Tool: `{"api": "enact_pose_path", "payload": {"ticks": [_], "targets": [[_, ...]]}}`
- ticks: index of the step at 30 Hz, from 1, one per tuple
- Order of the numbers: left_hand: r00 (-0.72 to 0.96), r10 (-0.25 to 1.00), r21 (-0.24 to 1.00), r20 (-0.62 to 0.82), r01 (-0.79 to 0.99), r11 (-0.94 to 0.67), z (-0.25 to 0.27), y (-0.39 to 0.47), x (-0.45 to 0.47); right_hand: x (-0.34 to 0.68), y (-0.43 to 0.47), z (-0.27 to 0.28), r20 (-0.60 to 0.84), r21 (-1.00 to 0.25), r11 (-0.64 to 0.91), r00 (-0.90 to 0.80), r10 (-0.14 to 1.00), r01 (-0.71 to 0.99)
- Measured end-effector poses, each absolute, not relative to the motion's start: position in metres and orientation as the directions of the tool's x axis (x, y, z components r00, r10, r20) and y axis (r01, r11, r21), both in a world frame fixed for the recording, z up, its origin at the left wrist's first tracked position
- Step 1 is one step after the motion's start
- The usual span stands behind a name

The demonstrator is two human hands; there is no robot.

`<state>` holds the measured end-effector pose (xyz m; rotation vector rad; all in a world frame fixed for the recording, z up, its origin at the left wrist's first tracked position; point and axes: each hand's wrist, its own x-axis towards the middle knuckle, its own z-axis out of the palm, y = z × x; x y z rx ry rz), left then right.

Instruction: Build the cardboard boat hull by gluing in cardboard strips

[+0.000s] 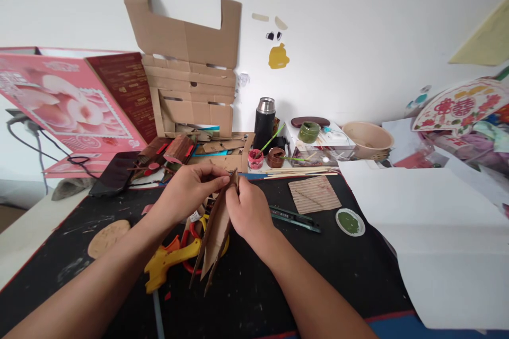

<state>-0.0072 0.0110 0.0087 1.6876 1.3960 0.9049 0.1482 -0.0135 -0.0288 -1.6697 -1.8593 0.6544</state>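
Note:
A long, narrow piece of brown cardboard (217,238), with thin dark strips like twigs along its edges, hangs down toward me between both hands. My right hand (250,206) is closed round its upper right side, thumb on top. At its upper tip, my left hand (193,190) pinches with thumb and forefinger; anything small between those fingertips is hidden. Below the left hand lies a yellow glue gun (170,262) with a glue stick in its back. Scissors with red and yellow handles (186,243) are partly covered by the cardboard.
On the black mat are a green utility knife (296,217), a corrugated cardboard square (314,193), a lid of green paint (350,222) and a round wooden slice (109,238). Paint jars (276,158) and a black flask (264,124) stand behind. White paper (433,238) covers the right.

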Motion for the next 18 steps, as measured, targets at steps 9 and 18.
{"api": "enact_pose_path", "payload": {"ticks": [9, 18], "targets": [[0.177, 0.983, 0.878, 0.052, 0.461, -0.129, 0.0067, 0.0124, -0.0091, 0.1481, -0.0134, -0.0305, 0.086, -0.67, 0.109, -0.069, 0.994, 0.734], [0.171, 0.984, 0.883, 0.045, 0.454, -0.119, 0.0053, 0.0134, -0.0102, 0.1478, -0.0141, -0.0311, 0.102, -0.659, 0.126, -0.077, 0.992, 0.741]]}}
